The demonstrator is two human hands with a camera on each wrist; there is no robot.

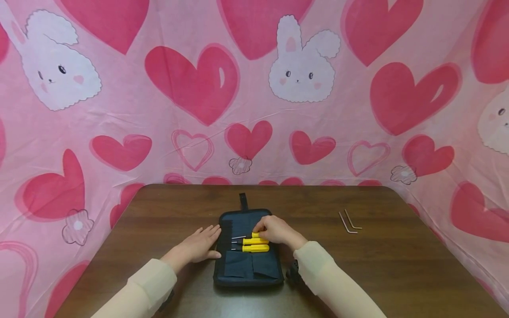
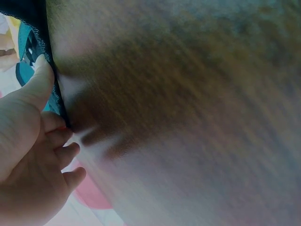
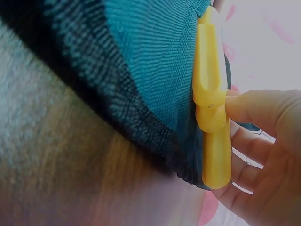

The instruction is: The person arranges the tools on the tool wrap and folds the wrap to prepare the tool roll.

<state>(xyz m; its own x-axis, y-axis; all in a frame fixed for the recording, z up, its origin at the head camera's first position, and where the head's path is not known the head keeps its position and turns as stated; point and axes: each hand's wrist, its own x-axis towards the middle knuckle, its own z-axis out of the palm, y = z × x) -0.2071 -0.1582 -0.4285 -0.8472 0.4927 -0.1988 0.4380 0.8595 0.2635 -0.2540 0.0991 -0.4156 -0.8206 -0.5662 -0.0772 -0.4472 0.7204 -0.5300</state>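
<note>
A dark tool pouch [image 1: 248, 282] lies unfolded on the table. Three yellow-handled screwdrivers lie across it, their shafts pointing left. My right hand [image 1: 276, 230] pinches the handle of the farthest screwdriver [image 1: 255, 235] between thumb and fingers. Nearer to me are the middle screwdriver [image 1: 255, 241] and the nearest screwdriver [image 1: 256, 249], both lying on the pouch. In the right wrist view the yellow handles [image 3: 209, 61] overlap beside the thumb. With fingers spread, my left hand [image 1: 198, 245] touches the pouch's left edge; its thumb [image 2: 40, 77] rests at the border in the left wrist view.
Two L-shaped hex keys, a nearer hex key [image 1: 343, 222] and a farther hex key [image 1: 348, 218], lie on the brown table [image 1: 397, 265] to the right. A strap [image 1: 243, 202] extends from the pouch's far edge. A pink heart-print cloth [image 1: 254, 168] hangs behind the table.
</note>
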